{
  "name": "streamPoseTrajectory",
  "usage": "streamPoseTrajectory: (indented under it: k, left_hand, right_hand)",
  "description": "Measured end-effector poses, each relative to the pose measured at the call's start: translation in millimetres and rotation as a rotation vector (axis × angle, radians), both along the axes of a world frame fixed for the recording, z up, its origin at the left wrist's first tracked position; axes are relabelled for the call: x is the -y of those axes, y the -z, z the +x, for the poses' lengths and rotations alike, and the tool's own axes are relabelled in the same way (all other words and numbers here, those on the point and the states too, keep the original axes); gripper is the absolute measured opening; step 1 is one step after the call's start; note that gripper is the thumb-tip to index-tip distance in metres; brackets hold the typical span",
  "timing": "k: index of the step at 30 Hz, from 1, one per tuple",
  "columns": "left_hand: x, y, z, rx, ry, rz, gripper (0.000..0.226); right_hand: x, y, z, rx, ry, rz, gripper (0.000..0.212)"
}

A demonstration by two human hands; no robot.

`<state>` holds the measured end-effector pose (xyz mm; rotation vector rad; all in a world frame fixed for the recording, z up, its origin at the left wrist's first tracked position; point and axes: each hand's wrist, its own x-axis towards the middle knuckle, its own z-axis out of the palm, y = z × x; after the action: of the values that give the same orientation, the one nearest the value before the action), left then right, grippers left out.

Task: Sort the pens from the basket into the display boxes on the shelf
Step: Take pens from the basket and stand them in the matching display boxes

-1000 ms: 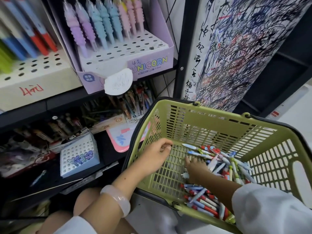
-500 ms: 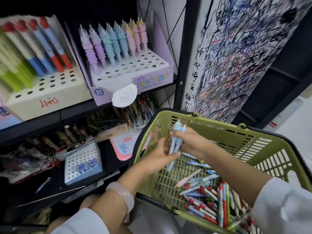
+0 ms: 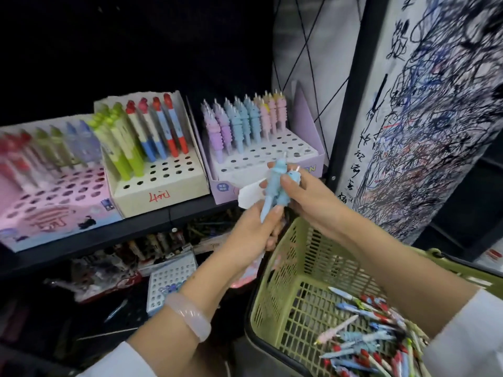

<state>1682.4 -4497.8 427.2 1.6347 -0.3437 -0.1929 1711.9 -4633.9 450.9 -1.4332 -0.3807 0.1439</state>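
Two light-blue ridged unicorn pens [image 3: 276,186] held upright between both hands, in front of lilac unicorn display box [image 3: 309,156] on shelf. Right hand [image 3: 313,197] pinches tops; left hand [image 3: 253,229] grips lower barrels. Green plastic basket [image 3: 285,284] holds many unsorted pens; judged most work remains.

lower shelf clutter [image 3: 130,257] blurred — basket [image 3: 296,268] cut off at the bottom edge.

Light falls evenly on the foreground; the shelf's recess above stays black, edges bend and left boxes [image 3: 51,191] blur.
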Motion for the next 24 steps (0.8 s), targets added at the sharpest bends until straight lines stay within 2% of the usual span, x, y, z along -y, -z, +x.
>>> streamPoseTrajectory:
  k: [9, 14, 19, 24]
  left_hand:
    - [-37.8, -31.0, 25.4, 0.032, -0.172, -0.088, 0.026]
    - [-61.5, -43.7, 38.3, 0.047, -0.320, -0.089, 0.031]
    - [-74.9, -47.5, 46.4, 0.017, -0.377, -0.148, 0.029]
    - [-82.8, -42.8, 50.8, 0.008, -0.339, -0.200, 0.014]
  right_hand:
    - [-30.9, -25.4, 28.5, 0.098, 0.103, -0.043, 0.013]
    - [-23.8, -63.0, 68.2, 0.157, 0.400, -0.028, 0.012]
    - [-29.1, -75.9, 109.6, 0.316, 0.584, -0.281, 0.009]
    - [-37.6, -64.2, 132.2, 0.388, 0.547, -0.647, 0.021]
